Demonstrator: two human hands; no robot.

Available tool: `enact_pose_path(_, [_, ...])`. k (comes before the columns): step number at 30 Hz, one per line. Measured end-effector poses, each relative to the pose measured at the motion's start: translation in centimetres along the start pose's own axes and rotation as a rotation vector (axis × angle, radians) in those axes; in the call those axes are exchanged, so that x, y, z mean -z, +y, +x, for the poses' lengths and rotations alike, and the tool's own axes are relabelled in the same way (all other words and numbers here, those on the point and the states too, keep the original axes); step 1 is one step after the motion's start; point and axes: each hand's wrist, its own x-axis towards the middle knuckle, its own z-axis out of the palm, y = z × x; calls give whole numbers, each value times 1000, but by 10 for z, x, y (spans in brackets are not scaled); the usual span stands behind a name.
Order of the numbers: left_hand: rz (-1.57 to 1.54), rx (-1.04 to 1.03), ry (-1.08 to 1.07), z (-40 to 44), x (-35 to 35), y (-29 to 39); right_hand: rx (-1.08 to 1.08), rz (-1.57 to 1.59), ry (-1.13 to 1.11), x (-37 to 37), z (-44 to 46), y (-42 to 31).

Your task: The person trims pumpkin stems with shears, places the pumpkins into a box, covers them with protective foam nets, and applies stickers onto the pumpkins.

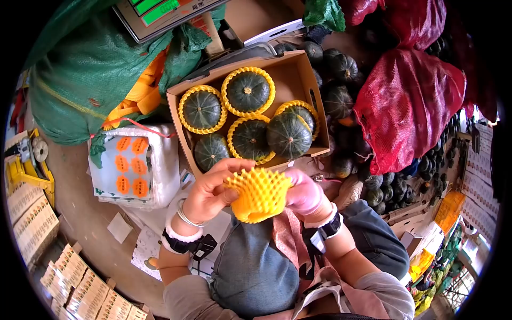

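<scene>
Between both hands, above my lap, a yellow foam net sleeve [260,196] is stretched out. My left hand [210,194], with a bracelet at the wrist, pinches its left side. On the other side my right hand [305,194], in a pink glove, grips the rim. Just beyond them stands an open cardboard box [290,69] with several dark green pumpkins in it. One pumpkin [248,90] at the back and another [201,109] at the left wear yellow net sleeves. The near-left pumpkin [212,152] shows no sleeve. A front-right pumpkin [289,137] partly covers a sleeved one.
A scale [165,16] stands beyond the box at upper left. Below a green mesh sack [85,85] lies a plastic-wrapped stack with orange stickers [133,165]. Loose pumpkins [341,66] and a red mesh sack [408,106] fill the right. Printed cardboard [85,282] lies lower left.
</scene>
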Motion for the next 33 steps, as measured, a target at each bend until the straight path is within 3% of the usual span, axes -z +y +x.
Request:
enact_pose_path(1, [121,-82,-42,4,-3,3,-39,-128,-44,2,1,0])
enact_pose_path(2, [291,-16,-73,1,-1,9,-95,-308,52,-2,2,6])
enact_pose_path(3, [400,-82,-47,0,-2,11,-42,-207,91,-15,5,5])
enact_pose_path(5, [613,-217,-1,3,-4,13,358,-615,180,-17,22,15])
enact_pose_path(6, [827,-450,-9,6,-1,6,330,-482,191,-27,24,13])
enact_pose_path(7, [845,-501,-10,7,-2,7,435,-775,182,-27,26,7])
enact_pose_path(9, [883,-602,-4,4,-6,13,552,-951,57,-20,29,0])
enact_pose_path(10, [735,-554,-89,5,-2,13,502,-875,113,-17,25,3])
enact_pose_path(13, [406,33,-499,9,6,19,486,-1068,41,-13,16,-13])
enact_pose_path(14, [479,96,-718,12,15,13,390,-813,-8,-6,11,-11])
enact_pose_path(15, [447,162,-655,16,18,12,140,-286,-123,-2,1,-12])
enact_pose_path(17, [377,292,-525,22,22,10,-233,-35,-102,1,-23,-23])
enact_pose_path(19, [24,193,-295,30,11,-8,-335,-231,225,-6,-47,-18])
enact_pose_path(20, [-176,234,-328,31,-2,-23,-285,-388,-98,50,-57,-4])
enact_pose_path(21, [-377,271,-358,33,-14,-32,-75,-91,60,22,-62,-17])
enact_pose_path(23, [-244,525,-504,48,-20,-25,269,9,206,31,-77,-20])
enact_pose_path(24, [-100,550,-539,57,-20,-26,280,-21,338,21,-75,-22])
enact_pose_path(25, [168,343,-571,63,-13,-32,296,-57,460,12,-70,-26])
enact_pose_path(27, [681,-26,-317,75,-16,-11,230,-280,606,23,-65,-25])
enact_pose_path(29, [735,-354,-170,90,-17,-15,183,-433,680,14,-55,-32])
enact_pose_path(31, [784,-566,-39,111,-13,-36,229,-938,755,25,-41,-33])
enact_pose_path(33, [723,-555,22,118,-13,-59,314,-1000,746,46,-32,-19])
